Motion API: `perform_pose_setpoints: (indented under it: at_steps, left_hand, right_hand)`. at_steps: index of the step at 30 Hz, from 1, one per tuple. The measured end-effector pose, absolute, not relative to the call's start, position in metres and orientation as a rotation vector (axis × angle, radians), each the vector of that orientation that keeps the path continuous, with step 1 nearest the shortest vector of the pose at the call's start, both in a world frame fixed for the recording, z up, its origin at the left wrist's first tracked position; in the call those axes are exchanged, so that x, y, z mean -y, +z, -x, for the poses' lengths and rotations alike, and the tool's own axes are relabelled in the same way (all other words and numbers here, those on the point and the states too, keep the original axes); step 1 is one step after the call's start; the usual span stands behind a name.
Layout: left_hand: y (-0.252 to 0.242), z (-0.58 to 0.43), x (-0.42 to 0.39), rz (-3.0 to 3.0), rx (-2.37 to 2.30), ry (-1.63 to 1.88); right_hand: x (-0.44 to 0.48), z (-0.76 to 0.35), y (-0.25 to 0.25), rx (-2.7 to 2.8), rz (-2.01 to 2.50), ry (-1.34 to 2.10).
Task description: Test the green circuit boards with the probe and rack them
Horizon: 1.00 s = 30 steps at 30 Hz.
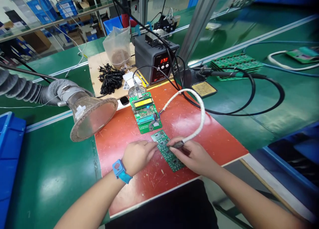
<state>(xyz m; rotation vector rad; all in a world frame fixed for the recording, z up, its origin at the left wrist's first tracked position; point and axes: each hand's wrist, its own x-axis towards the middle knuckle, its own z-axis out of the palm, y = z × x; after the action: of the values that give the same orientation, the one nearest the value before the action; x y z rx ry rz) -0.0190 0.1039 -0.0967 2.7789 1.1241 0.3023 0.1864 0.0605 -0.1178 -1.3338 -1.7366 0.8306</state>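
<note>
A green circuit board (166, 152) with small chips lies on the red mat. My left hand (137, 156), with a blue band on its wrist, has its fingers closed at the board's left edge. In my right hand (193, 156) is a dark probe (177, 144) at the end of a white sleeved cable (202, 114); its tip is over the board and partly hidden by my fingers. The cable runs back to a programmer board (146, 114) with a lit yellow display and a teal socket, just beyond the circuit board.
A fume extraction hood (93, 119) stands on the left. Behind the red mat (129, 192) are a soldering station (157, 59), a bundle of black cables (111, 79) and a plastic bag (118, 49). Stacked green boards (234, 64) and a soldering iron (214, 72) lie at the right.
</note>
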Motion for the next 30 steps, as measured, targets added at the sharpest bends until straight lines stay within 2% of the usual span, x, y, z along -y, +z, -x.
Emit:
perform_pose_setpoints:
  at_steps: [7, 14, 30]
  left_hand:
    - [-0.097, 0.019, -0.106, -2.770, -1.093, 0.277]
    - [-0.095, 0.019, -0.106, -2.761, -1.095, 0.248]
    - [-0.098, 0.020, -0.106, -2.732, -1.094, 0.257]
  right_hand:
    - [-0.072, -0.183, -0.100, 1.672, 1.333, 0.921]
    - [-0.090, -0.180, -0.108, 1.492, 1.264, 1.061]
    - [-0.087, -0.180, -0.115, 1.635, 1.285, 0.942]
